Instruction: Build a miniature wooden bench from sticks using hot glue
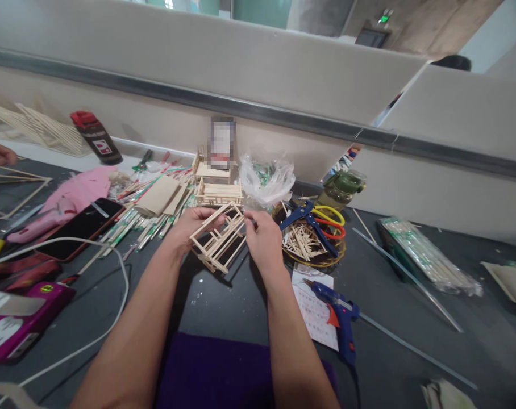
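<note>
Between my two hands is a small frame of wooden sticks (219,238), tilted above the dark table. My left hand (188,227) is closed on its left side, partly hidden behind the sticks. At the upper right corner, my right hand (262,236) pinches the frame with thumb and fingers; whether it also holds a loose stick cannot be seen. Just behind the frame stands a little stick-built bench (219,193). A basket of short cut sticks (303,241) is to the right of my right hand, with blue-handled cutters (298,215) and scissors with yellow and red handles (332,222) resting on it.
A blue glue gun (338,312) lies on a printed sheet (311,321) at right. Packed sticks (428,253) lie farther right. On the left are a phone (83,227), a white cable (124,284) and a purple device (32,318). Another person's hand (0,153) shows at far left.
</note>
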Demonstrator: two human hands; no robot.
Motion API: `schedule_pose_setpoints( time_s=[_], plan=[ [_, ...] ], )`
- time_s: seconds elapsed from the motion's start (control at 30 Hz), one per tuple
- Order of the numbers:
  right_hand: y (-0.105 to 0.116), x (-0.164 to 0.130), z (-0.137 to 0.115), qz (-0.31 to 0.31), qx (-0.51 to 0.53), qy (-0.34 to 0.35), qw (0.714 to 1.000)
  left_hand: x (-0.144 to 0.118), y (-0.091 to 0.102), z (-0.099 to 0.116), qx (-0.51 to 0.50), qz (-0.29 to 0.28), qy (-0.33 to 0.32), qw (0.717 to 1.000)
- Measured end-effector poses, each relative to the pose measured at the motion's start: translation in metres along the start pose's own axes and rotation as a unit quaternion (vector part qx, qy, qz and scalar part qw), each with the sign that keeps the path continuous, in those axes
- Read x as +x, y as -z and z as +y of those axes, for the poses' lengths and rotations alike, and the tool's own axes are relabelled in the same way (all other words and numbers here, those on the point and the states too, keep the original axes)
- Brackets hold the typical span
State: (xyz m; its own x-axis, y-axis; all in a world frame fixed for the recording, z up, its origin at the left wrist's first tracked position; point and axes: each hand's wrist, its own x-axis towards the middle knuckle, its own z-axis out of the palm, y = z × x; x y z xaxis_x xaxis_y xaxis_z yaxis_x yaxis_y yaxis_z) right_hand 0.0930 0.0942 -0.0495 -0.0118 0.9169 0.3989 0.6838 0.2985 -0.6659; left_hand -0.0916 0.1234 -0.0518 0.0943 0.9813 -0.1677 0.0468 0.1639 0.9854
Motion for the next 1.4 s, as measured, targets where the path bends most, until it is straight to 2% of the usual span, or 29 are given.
schedule_pose_setpoints(
  time_s=[0.2,0.37,0.73,1.03,1.4],
  plan=[
    [0.004,0.000,-0.009,-0.009,0.036,0.055,0.998,0.000,0.001,-0.001,-0.026,-0.005,0.007,1.000],
    [0.003,0.000,-0.012,-0.037,0.022,0.078,0.996,0.000,0.001,-0.001,-0.020,-0.016,0.001,1.000],
    [-0.003,0.000,-0.007,-0.079,0.016,0.090,0.993,0.000,0.001,0.000,-0.039,-0.024,0.019,0.999],
    [-0.005,0.000,-0.005,-0.080,0.008,0.106,0.991,0.000,0.004,-0.002,-0.060,-0.029,0.047,0.997],
    [-0.005,0.000,-0.006,-0.071,0.018,0.105,0.992,-0.001,0.003,-0.003,-0.065,-0.077,0.039,0.994]
  ],
)
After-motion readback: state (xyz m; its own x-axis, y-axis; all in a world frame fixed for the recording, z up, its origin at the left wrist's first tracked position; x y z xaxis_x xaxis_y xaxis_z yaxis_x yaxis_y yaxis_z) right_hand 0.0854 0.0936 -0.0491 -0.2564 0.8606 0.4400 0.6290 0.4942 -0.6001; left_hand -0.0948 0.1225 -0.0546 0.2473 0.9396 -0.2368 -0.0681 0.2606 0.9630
